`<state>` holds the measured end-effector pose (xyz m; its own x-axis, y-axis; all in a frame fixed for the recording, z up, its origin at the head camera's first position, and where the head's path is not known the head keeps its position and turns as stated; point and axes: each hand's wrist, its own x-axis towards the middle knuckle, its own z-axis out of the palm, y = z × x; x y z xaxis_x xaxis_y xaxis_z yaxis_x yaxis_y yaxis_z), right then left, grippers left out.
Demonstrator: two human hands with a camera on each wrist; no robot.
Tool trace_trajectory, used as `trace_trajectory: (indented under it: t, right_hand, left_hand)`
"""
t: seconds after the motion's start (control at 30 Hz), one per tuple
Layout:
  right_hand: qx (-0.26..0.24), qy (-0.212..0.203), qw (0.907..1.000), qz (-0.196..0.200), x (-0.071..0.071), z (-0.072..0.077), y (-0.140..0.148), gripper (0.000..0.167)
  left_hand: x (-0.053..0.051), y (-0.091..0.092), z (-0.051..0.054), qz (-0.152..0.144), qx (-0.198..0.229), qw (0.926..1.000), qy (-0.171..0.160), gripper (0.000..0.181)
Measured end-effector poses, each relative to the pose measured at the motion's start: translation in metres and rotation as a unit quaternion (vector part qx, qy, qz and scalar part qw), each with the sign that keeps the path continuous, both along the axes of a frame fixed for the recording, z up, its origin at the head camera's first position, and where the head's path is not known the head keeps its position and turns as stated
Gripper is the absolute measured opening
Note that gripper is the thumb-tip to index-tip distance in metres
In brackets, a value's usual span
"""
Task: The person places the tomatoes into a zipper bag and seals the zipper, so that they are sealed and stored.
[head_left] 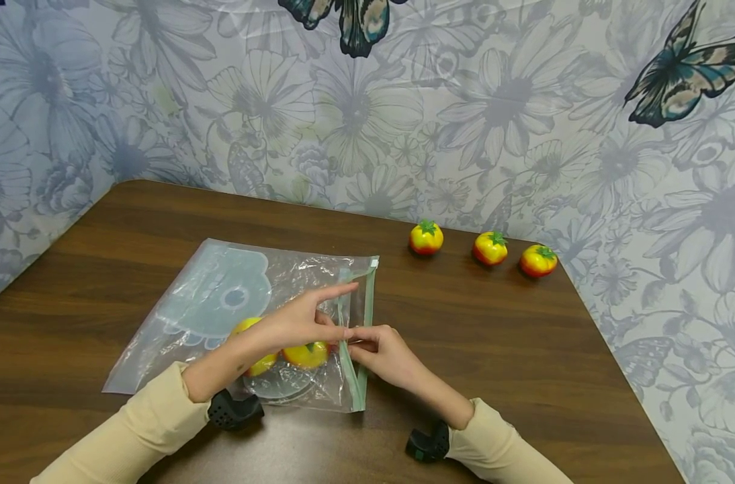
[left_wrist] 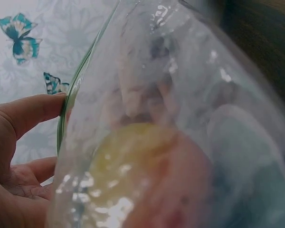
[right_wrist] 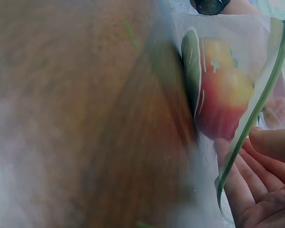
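A clear zip bag [head_left: 180,316] with a green-edged opening and a pale flower print lies on the table. Inside it are yellow-and-red tomatoes [head_left: 307,354], seen through the plastic. My right hand [head_left: 388,353] pinches the bag's green edge near its middle; in the right wrist view its thumb [right_wrist: 273,142] is at the edge and its other fingers are partly behind the plastic. My left hand [head_left: 304,316] reaches over the bag. Its index finger is straight, and its thumb meets the edge beside my right fingertips. The left wrist view has a fingertip touching the green edge [left_wrist: 69,111].
Three more yellow-and-red tomatoes with green leafy tops [head_left: 490,249] stand in a row near the far right edge of the brown wooden table [head_left: 464,323]. Behind it hangs a flowered wall covering [head_left: 512,107] with butterflies.
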<state>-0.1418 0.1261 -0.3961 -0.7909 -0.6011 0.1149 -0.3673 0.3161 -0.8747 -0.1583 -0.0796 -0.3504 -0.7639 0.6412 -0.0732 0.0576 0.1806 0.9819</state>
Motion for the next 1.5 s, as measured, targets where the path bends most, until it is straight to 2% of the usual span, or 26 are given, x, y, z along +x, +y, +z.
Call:
trace_trajectory:
  t: [0.23, 0.47, 0.7, 1.1, 1.5]
  right_hand:
    - [-0.013, -0.027, 0.9995, 0.009, -0.002, 0.001, 0.001, 0.022]
    - [-0.01, -0.056, 0.9979, 0.03, -0.003, 0.008, 0.006, 0.024]
    - [-0.064, -0.088, 0.9938, 0.024, -0.008, 0.015, 0.02, 0.029]
    - [-0.119, -0.089, 0.9881, -0.041, -0.018, 0.027, 0.052, 0.029]
    - [-0.12, -0.081, 0.9818, -0.123, -0.024, 0.031, 0.089, 0.031]
  left_hand:
    - [0.0, -0.001, -0.001, -0.003, 0.002, 1.0, -0.005, 0.075]
    - [0.001, -0.001, 0.0, -0.005, 0.01, 0.9999, -0.008, 0.074]
    - [0.002, -0.001, 0.001, -0.004, 0.007, 0.9998, -0.017, 0.076]
    - [0.001, 0.0, 0.0, 0.001, 0.0, 0.9999, -0.015, 0.076]
    - [0.002, 0.0, 0.0, 0.004, 0.005, 0.9995, -0.03, 0.077]
